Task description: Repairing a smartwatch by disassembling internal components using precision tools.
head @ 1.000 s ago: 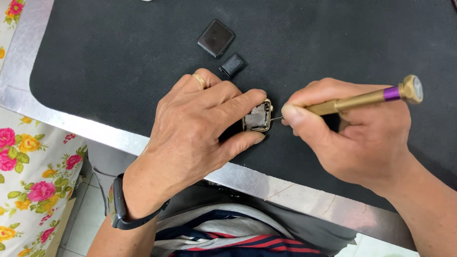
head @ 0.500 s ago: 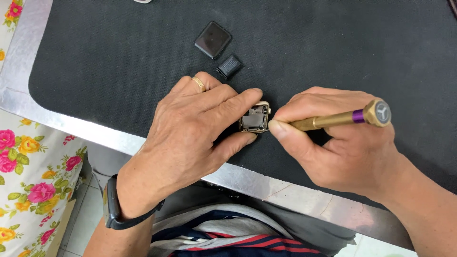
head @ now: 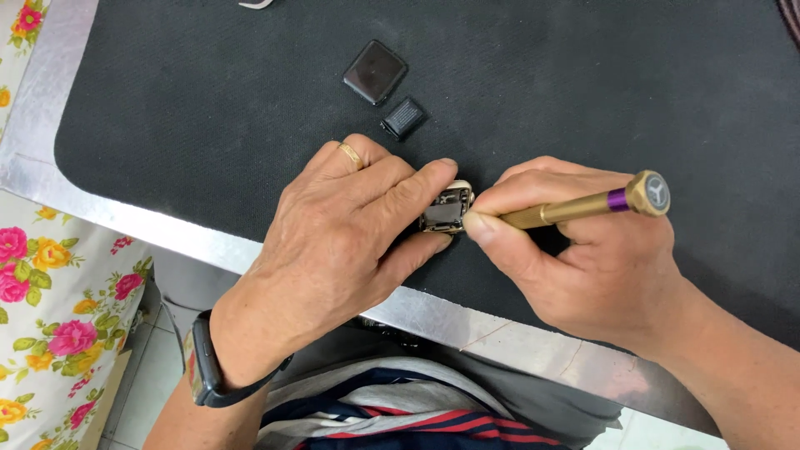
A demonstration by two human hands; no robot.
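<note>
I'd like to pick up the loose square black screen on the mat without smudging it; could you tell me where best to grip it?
Pinch the square black screen by two opposite edges, from above. It lies flat on the black mat, clear of the small black part, so its edges look free.

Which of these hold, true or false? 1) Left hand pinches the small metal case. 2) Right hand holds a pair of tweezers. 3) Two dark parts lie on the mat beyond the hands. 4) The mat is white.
1) True: the left hand grips the small metal case.
2) False: the right hand holds a gold screwdriver.
3) True: a square dark part and a smaller dark part.
4) False: the mat is black.
</note>
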